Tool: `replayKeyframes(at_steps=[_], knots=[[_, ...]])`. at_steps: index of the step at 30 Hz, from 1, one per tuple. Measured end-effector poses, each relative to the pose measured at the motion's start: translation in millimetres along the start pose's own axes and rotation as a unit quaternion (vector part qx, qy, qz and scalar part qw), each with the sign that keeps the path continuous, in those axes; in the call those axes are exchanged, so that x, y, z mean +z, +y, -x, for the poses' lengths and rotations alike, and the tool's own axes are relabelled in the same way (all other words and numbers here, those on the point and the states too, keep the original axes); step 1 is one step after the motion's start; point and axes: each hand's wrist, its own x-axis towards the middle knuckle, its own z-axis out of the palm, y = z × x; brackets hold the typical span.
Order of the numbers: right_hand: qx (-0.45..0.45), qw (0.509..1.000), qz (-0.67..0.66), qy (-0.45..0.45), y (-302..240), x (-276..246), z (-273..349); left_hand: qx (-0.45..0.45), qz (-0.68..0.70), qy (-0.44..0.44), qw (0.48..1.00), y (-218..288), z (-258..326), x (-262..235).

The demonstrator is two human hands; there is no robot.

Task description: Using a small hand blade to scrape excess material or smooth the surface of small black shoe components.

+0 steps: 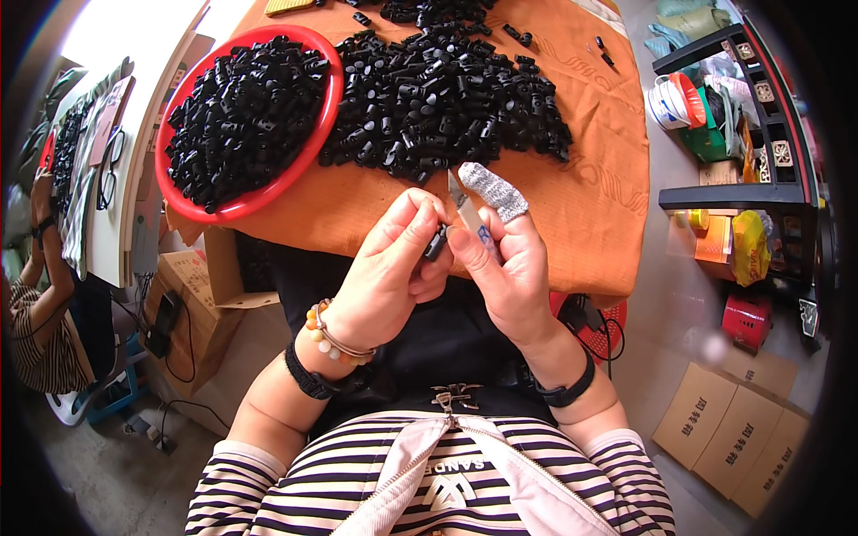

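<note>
Between the fingertips of my left hand [384, 263] is a small black plastic piece [436, 243], held just off the near table edge. My right hand [517, 290] grips a thin knife [470, 216], its blade pointing up and away from me. A grey knitted finger sleeve [494, 191] covers my right index finger. The two hands nearly touch, with the right thumb close to the piece. Beyond them, a heap of similar black pieces [438, 98] lies on the orange tablecloth [590, 210]. To its left stands a red basin [333, 103] filled with more black pieces [246, 116].
A few loose pieces [607, 59] lie at the far right of the cloth. An open cardboard box [223, 277] stands below the table's left side. On the right are a dark shelf [728, 196] and flat cartons [733, 438]. Another person [45, 313] is visible far left.
</note>
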Motion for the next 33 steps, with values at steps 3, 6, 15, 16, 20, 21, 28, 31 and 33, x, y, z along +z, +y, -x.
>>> replayKeyframes(at_steps=[3,6,15,16,20,21,28,31,33], knots=[[0.000,1.000,-0.005,-0.006,-2.0,0.0,0.3,-0.012,0.010,-0.001,1.000,0.5,-0.2,2.3],[0.004,1.000,-0.020,-0.005,1.2,2.7,1.2,-0.002,-0.013,0.013,1.000,-0.6,-0.6,4.8],[-0.002,0.998,0.058,0.018,-2.6,-7.3,2.3,0.105,-0.118,0.096,0.983,15.8,-1.2,-5.9],[-0.002,0.997,0.072,0.021,-2.8,-9.3,2.7,0.128,-0.111,0.115,0.979,23.6,-2.8,-7.7],[0.002,0.993,0.114,0.042,-2.4,-17.3,2.2,0.250,-0.051,0.161,0.953,63.8,-5.8,-30.6],[0.002,0.993,0.114,0.040,1.0,-18.6,0.6,0.272,-0.043,0.105,0.956,74.7,-1.4,-38.7],[-0.019,0.988,0.117,0.100,13.9,-33.6,-10.7,0.343,-0.062,0.056,0.936,123.1,7.5,-72.3],[-0.048,0.985,0.125,0.105,20.8,-46.1,-21.1,0.348,-0.060,0.080,0.932,113.5,9.0,-62.5],[-0.086,0.965,0.217,0.122,19.2,-49.8,-26.7,0.318,-0.076,0.026,0.945,103.0,10.7,-60.2]])
